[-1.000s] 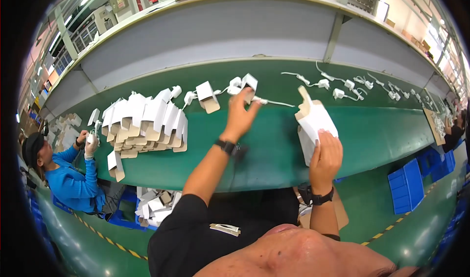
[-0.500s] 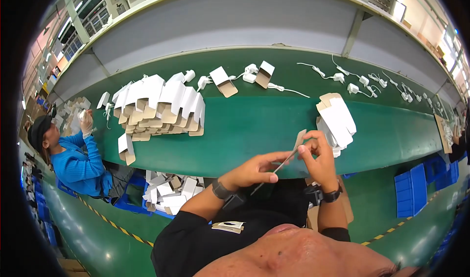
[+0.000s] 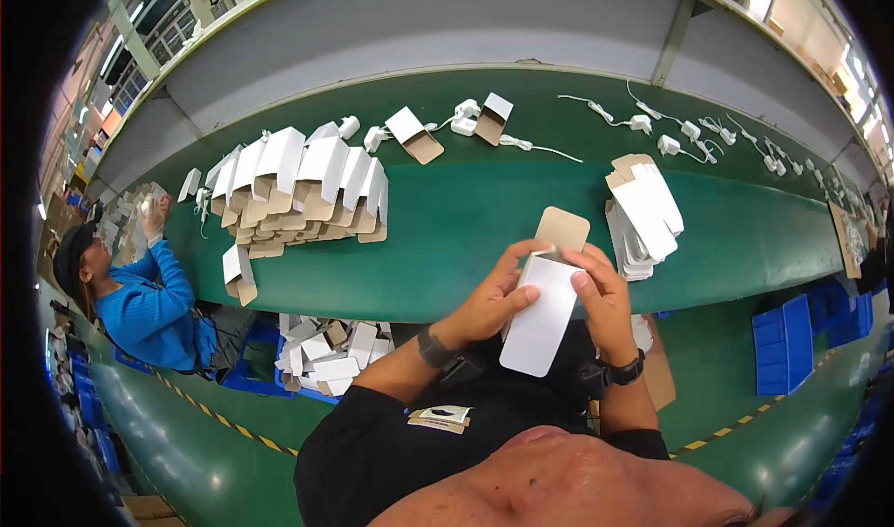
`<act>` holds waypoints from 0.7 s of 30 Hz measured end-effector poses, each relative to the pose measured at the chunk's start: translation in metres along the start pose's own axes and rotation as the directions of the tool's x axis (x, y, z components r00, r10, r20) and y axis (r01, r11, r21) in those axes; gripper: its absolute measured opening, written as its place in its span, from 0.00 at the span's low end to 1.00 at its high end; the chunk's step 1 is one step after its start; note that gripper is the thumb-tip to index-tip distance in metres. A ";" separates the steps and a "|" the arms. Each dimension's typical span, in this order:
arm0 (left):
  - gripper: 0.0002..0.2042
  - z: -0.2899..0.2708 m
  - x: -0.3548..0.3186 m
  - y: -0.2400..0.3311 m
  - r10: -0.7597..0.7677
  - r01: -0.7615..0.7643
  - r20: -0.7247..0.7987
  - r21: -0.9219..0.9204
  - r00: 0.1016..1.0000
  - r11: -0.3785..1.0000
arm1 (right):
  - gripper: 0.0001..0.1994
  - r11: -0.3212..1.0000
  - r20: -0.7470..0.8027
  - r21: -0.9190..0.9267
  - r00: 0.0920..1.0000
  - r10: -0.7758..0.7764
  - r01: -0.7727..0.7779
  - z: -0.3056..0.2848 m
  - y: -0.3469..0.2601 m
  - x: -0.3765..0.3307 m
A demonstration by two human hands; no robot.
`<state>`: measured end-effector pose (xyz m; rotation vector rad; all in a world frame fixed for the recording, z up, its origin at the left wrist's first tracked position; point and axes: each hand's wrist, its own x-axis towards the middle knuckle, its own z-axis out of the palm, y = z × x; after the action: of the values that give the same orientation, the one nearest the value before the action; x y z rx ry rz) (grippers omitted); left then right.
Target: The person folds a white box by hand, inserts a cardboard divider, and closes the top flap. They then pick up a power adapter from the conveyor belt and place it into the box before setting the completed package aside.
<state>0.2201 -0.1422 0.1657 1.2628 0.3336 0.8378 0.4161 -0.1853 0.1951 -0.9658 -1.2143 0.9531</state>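
A white cardboard box (image 3: 543,317) is between my two hands, just off the near edge of the green bench. Its brown end flap (image 3: 563,228) stands out beyond my fingers, away from me. My left hand (image 3: 498,294) grips the box along its left side, thumb on the white face. On the other side, my right hand (image 3: 601,294) holds it near the flap end, thumb also on that face. Just right of my hands lies a stack of flattened white cartons (image 3: 644,212). The fingertips behind the flap are partly hidden.
Many open white boxes (image 3: 289,178) are piled at the bench's left. White chargers with cables (image 3: 641,124) lie along the back. A blue crate of white boxes (image 3: 335,355) is below the near edge. A co-worker in blue (image 3: 149,304) sits far left; blue bins (image 3: 782,350) stand right.
The carton in my hands was thin and edge-on; now it is opened into a box with its white face toward me. Both hands have closed around its sides.
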 end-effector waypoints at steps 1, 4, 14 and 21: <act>0.36 -0.002 -0.001 -0.007 -0.019 0.020 0.017 -0.055 1.000 0.998 | 0.17 1.000 0.043 0.024 0.999 0.012 -0.013 -0.005 0.011 -0.001; 0.36 0.004 -0.003 -0.016 -0.058 0.067 0.054 -0.170 0.997 0.983 | 0.18 0.996 0.127 0.069 0.991 0.039 -0.048 -0.008 0.019 -0.003; 0.36 0.014 -0.010 0.006 0.003 -0.006 -0.043 -0.062 0.999 0.998 | 0.08 0.971 0.101 -0.099 0.973 -0.207 0.217 -0.004 0.003 0.001; 0.34 0.011 -0.019 0.012 0.061 -0.079 0.055 0.425 0.997 0.902 | 0.07 0.991 0.105 -0.096 0.991 -0.083 0.093 -0.005 -0.014 -0.009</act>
<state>0.2105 -0.1625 0.1764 1.7076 0.4584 0.8242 0.4213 -0.1980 0.2050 -0.9446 -1.3902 0.8861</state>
